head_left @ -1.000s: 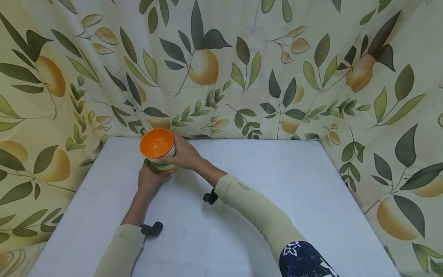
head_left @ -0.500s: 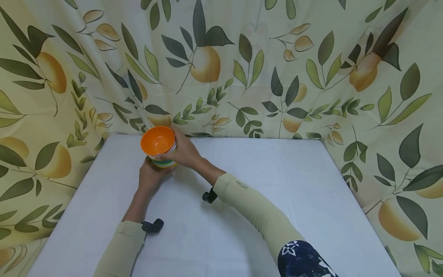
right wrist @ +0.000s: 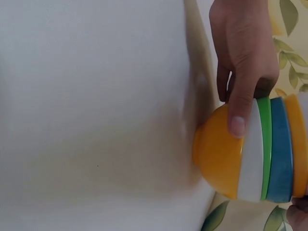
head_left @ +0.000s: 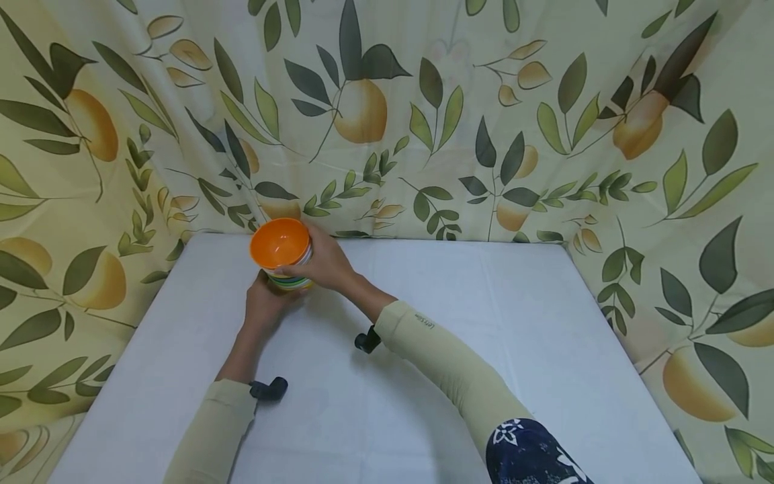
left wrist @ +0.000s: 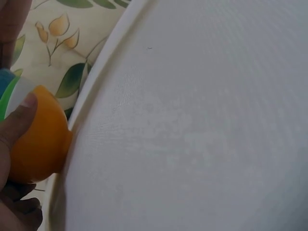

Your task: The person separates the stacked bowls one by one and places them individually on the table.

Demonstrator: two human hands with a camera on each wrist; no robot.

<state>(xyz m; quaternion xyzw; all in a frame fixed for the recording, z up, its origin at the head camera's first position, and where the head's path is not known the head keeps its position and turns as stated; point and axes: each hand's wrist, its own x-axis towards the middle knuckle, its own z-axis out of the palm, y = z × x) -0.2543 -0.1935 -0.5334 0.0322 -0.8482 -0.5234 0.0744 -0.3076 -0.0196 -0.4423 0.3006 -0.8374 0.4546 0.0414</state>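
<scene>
A stack of nested bowls (head_left: 281, 259) sits at the far left of the white table (head_left: 459, 316), its orange inside facing up. In the right wrist view the bowl stack (right wrist: 250, 154) shows orange, blue, green and white rims over a yellow-orange bottom bowl. My left hand (head_left: 269, 299) grips the lower part from the near side, and the left hand's thumb (right wrist: 237, 122) lies across the white band. My right hand (head_left: 305, 269) wraps the upper bowls from the right. The left wrist view shows the bottom bowl (left wrist: 41, 144) close to the table.
A leaf-and-fruit printed curtain (head_left: 423, 121) closes in the back and both sides of the table. The bowls are close to the table's far edge (head_left: 363, 240) and left back corner. Black wrist camera mounts (head_left: 269, 388) stick out from both sleeves.
The bowl stack and both hands have drifted slightly right and away. Both grips look the same.
</scene>
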